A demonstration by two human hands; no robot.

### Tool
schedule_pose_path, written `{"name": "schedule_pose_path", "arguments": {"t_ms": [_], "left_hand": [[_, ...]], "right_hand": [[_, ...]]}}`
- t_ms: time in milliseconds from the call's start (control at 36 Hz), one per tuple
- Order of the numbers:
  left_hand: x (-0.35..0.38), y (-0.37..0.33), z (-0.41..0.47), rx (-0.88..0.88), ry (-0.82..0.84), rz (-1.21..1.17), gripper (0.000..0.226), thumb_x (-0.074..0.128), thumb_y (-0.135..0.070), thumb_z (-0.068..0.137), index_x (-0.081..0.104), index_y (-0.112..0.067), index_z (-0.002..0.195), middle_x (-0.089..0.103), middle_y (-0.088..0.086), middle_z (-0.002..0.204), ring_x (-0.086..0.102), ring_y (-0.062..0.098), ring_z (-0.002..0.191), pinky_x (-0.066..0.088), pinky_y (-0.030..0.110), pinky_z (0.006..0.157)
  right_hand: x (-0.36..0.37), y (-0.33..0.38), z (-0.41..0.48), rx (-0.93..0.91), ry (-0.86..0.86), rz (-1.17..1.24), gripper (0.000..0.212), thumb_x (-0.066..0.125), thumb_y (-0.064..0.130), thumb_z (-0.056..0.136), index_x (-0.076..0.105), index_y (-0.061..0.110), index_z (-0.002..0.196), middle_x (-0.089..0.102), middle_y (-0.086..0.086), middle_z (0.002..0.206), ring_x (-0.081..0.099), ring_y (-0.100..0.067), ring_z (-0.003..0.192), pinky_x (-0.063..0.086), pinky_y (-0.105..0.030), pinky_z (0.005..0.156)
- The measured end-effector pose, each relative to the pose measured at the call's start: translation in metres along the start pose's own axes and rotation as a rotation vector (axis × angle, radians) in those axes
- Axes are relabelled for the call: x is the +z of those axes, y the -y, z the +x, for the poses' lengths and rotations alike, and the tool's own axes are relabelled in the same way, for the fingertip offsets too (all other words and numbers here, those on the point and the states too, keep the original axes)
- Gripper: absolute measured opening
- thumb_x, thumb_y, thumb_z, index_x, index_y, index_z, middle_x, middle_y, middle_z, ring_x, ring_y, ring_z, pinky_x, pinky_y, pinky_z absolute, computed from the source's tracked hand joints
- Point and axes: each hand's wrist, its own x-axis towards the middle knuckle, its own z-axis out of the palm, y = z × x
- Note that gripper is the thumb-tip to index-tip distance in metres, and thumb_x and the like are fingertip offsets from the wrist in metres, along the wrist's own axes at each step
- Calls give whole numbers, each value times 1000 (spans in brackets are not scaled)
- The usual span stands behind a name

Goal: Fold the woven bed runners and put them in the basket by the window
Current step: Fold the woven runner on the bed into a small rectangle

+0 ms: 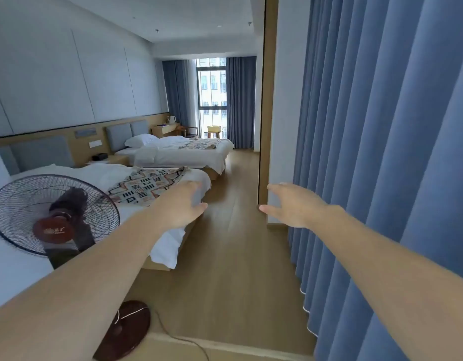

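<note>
A woven patterned bed runner lies across the foot of the near bed. A second runner lies on the far bed. A yellow basket stands on a small round table by the far window. My left hand is stretched forward in the air, in front of the near bed's foot corner, fingers apart and empty. My right hand is held out over the floor near the wall's end, also open and empty. Neither hand touches a runner.
A standing fan with a round brown base and its cord is close on my left. Blue curtains hang along the right. A wooden floor aisle runs past both beds to the window. A desk with a kettle and a chair stand at the back.
</note>
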Motion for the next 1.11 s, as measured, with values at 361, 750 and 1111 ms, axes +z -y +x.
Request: {"name": "schedule_pose_path", "arguments": {"t_ms": [361, 750, 1111], "left_hand": [[52, 100, 143, 23, 45, -16, 64, 52, -35, 95, 24, -16, 150, 29, 1, 155, 32, 23, 138, 28, 36, 111], [137, 153, 233, -26, 179, -95, 65, 52, -38, 95, 25, -15, 149, 30, 4, 153, 32, 24, 138, 28, 35, 111], [219, 147, 377, -121, 214, -47, 67, 53, -38, 94, 23, -16, 150, 29, 6, 154, 33, 24, 138, 28, 34, 110]], "right_hand": [[52, 6, 173, 80, 48, 4, 63, 41, 57, 95, 34, 19, 145, 41, -7, 147, 44, -28, 129, 42, -44, 102], [120, -32, 283, 70, 154, -28, 64, 42, 60, 94, 36, 17, 143, 41, -9, 147, 47, -31, 127, 44, -47, 99], [183, -130, 442, -13, 211, 27, 66, 40, 62, 92, 39, 17, 140, 43, -9, 140, 51, -30, 118, 47, -48, 93]]}}
